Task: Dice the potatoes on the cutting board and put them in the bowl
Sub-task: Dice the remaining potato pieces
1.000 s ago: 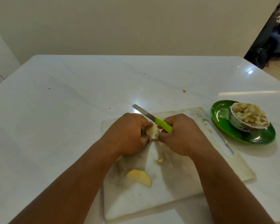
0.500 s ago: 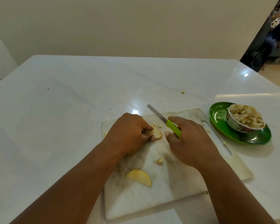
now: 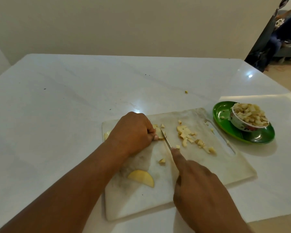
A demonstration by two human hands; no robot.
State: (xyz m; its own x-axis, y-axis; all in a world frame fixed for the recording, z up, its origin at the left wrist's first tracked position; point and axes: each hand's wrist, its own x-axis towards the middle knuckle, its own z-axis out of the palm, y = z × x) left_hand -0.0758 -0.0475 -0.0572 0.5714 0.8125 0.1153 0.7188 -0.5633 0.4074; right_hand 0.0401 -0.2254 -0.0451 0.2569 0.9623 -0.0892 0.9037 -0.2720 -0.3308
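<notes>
On the white cutting board (image 3: 225, 165), my left hand (image 3: 133, 132) presses a potato piece (image 3: 159, 132) down by its fingertips. My right hand (image 3: 196, 185) grips a knife (image 3: 166, 140), index finger along the spine, with the blade tip at that piece. A heap of diced potato (image 3: 191, 137) lies to the right of the blade. A yellow potato wedge (image 3: 142, 178) rests near the board's front. The patterned bowl (image 3: 242, 124), heaped with diced potato, sits on a green plate (image 3: 259, 137) right of the board.
The board lies on a white glossy table (image 3: 74, 106). One stray potato bit (image 3: 186, 92) sits on the table behind the board. A person sits in the far right background (image 3: 282, 31).
My right hand has pulled back toward me and turned the knife so its blade cuts the held piece. A heap of diced bits now lies uncovered on the board's right half.
</notes>
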